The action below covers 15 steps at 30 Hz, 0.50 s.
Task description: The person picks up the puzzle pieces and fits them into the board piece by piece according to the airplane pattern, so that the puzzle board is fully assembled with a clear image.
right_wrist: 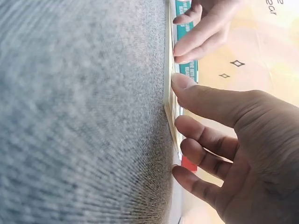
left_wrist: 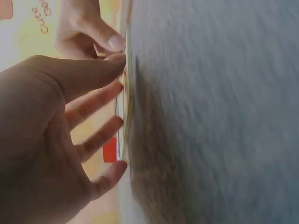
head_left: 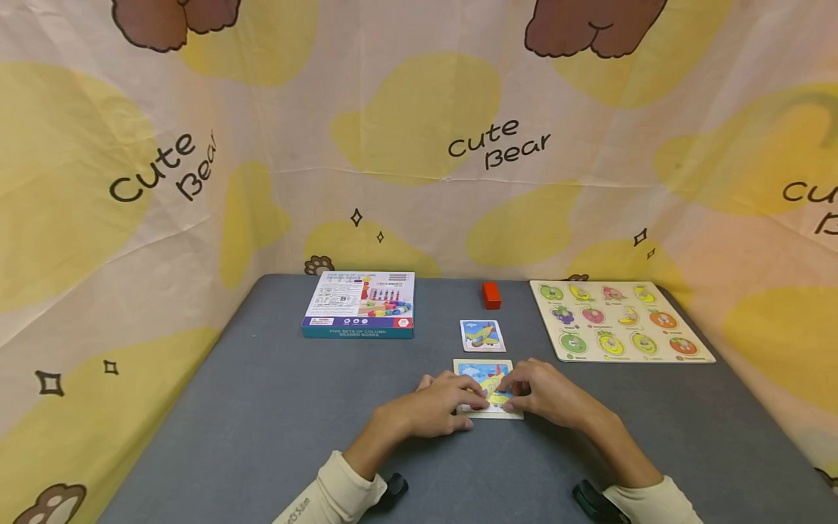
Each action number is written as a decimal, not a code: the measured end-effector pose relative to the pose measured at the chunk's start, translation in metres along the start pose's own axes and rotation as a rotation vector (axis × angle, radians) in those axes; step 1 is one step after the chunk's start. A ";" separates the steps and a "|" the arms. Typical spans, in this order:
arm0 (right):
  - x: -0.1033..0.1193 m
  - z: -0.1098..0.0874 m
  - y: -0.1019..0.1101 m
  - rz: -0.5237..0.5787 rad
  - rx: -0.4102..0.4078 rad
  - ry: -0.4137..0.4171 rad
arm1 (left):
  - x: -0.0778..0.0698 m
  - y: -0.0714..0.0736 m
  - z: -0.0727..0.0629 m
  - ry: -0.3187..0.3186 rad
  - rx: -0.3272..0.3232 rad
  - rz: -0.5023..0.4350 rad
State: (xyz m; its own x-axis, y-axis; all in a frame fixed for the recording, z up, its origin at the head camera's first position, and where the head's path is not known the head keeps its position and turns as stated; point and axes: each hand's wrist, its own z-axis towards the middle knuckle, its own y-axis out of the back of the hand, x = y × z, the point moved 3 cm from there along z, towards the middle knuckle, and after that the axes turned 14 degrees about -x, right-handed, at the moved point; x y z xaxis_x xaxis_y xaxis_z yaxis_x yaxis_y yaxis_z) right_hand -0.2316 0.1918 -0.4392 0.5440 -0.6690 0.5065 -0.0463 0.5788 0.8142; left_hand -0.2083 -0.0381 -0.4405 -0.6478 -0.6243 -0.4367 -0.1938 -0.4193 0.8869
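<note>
A small wooden puzzle board (head_left: 482,370) with a yellow airplane on a blue sky lies on the grey table between both hands. My left hand (head_left: 437,407) rests its fingertips on the board's left and lower part, its fingers extended and spread in the left wrist view. From the right, my right hand (head_left: 546,393) touches the picture with thumb and fingertips, its fingers loosely bent in the right wrist view. Both hands partly cover the picture, so its separate pieces are hard to make out. Just behind the board lies a card (head_left: 482,335) with a matching airplane.
A boxed bead set (head_left: 358,306) lies at the back left. Farther behind the card is a red block (head_left: 492,295). At the back right lies a large board with fruit pictures (head_left: 622,320). A printed cloth (head_left: 406,124) hangs behind and beside the table.
</note>
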 end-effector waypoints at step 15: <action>-0.011 -0.002 0.005 0.008 -0.022 -0.098 | -0.019 -0.012 0.008 -0.035 0.031 0.282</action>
State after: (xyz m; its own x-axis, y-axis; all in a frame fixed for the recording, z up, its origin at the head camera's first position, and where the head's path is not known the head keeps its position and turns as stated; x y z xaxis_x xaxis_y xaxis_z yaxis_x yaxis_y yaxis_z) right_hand -0.2360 0.2030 -0.4409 0.4596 -0.7060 0.5388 -0.0312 0.5935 0.8042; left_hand -0.1991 -0.0157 -0.4416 -0.7043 -0.6900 -0.1670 -0.0241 -0.2119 0.9770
